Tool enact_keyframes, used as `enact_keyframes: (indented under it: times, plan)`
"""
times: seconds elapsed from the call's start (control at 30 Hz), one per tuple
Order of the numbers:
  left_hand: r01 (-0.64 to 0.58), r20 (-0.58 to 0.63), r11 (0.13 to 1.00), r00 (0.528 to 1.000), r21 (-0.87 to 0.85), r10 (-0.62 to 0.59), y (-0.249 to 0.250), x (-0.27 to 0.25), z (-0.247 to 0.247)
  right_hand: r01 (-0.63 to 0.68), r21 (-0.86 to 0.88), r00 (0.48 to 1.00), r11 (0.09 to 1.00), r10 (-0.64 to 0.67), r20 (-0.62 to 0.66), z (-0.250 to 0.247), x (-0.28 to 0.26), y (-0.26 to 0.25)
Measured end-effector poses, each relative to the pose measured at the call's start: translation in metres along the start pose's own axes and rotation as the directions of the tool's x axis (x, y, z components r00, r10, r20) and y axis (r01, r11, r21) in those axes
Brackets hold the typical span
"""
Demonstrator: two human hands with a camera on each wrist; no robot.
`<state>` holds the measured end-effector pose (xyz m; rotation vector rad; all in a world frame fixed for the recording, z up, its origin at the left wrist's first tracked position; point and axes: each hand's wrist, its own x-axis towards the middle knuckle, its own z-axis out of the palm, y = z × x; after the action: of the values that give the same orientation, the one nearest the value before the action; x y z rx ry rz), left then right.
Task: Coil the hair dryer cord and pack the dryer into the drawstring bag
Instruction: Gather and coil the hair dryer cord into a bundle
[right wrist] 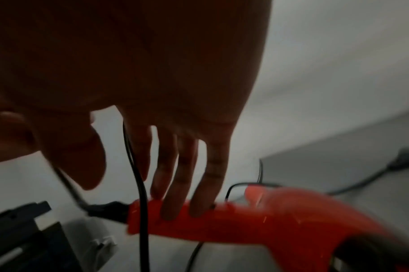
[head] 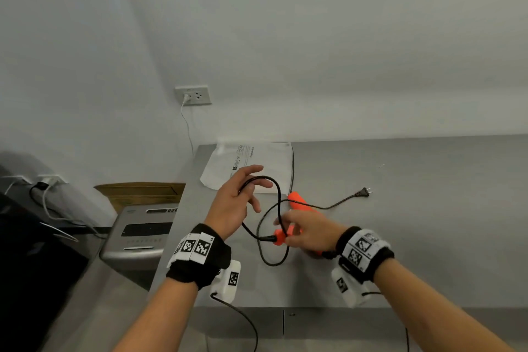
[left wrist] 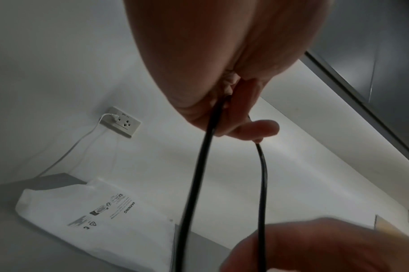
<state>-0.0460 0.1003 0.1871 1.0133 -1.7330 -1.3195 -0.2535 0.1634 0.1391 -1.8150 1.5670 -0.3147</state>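
A loop of the thin black power cord is held up by the left hand, pinched between thumb and fingers, as the left wrist view shows with both strands hanging down from the grip. The bright orange plastic hair dryer lies on the grey metal table, and its handle is steadied by the right hand, whose straight fingers rest on the orange shell rather than curl round it.

The coiling is judged to be at an early stage: one loop is raised, a second slack loop lies on the table at six o'clock from the handle end, and the tail runs off towards two o'clock, where the two-pin plug lies well apart from both hands. The rest of the cord is still to be gathered, and the dryer is not yet packed.

The flat white drawstring bag with printed warning text lies at twelve o'clock from the dryer, unopened as far as can be seen. A white wall socket with a white cable plugged in sits at eleven o'clock, and a grey machine stands off the table at nine o'clock. The cord strand crossing over the dryer body may snag during winding.
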Motion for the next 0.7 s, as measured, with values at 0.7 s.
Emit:
enact_keyframes:
  times: [0.7]
  plan:
    - [0.107,-0.281,0.929,0.96,0.355,-0.004,-0.035,-0.026,0.008,0.295,0.77,0.934,0.565,0.001,-0.358,-0.043,0.009,-0.077]
